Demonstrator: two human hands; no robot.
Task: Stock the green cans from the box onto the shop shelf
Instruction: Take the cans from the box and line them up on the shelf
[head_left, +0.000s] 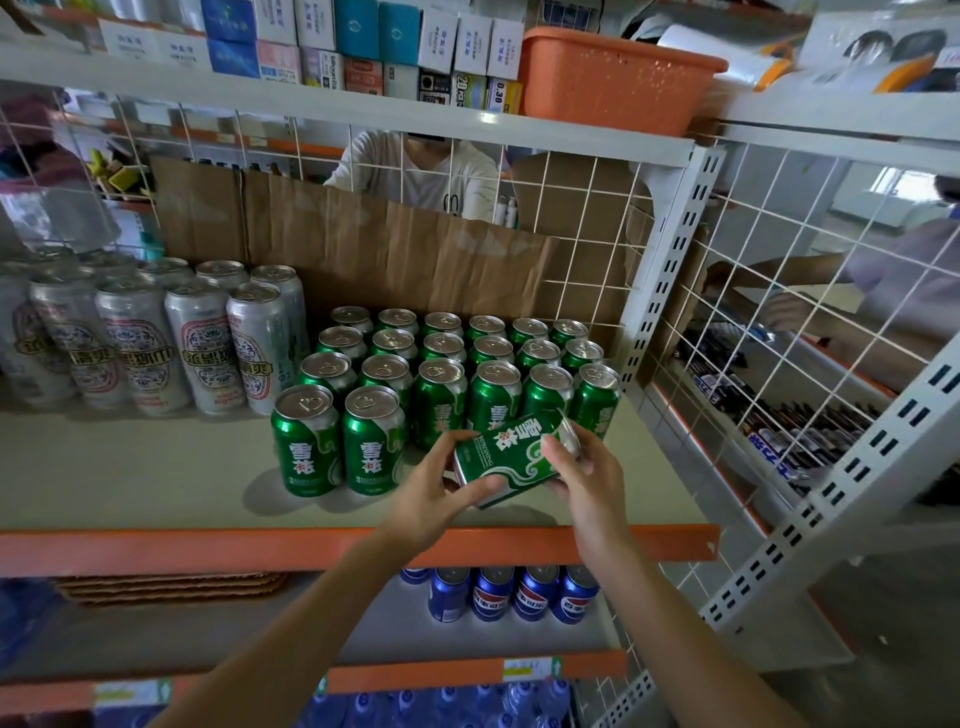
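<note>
My left hand (436, 488) and right hand (587, 480) curl round a tipped green metal can (511, 460) just over the grey shelf (156, 483); I should stand it up beside the front green cans (373, 444) left of them.

Held green can (511, 457) reads 雪花 and REFRESHING; a small box (497, 96) above reads 0.30; blue cans (532, 592) show Pepsi's logo.

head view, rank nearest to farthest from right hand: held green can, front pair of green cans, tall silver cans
1. held green can, in the right hand
2. front pair of green cans, just left
3. tall silver cans, far left
</note>
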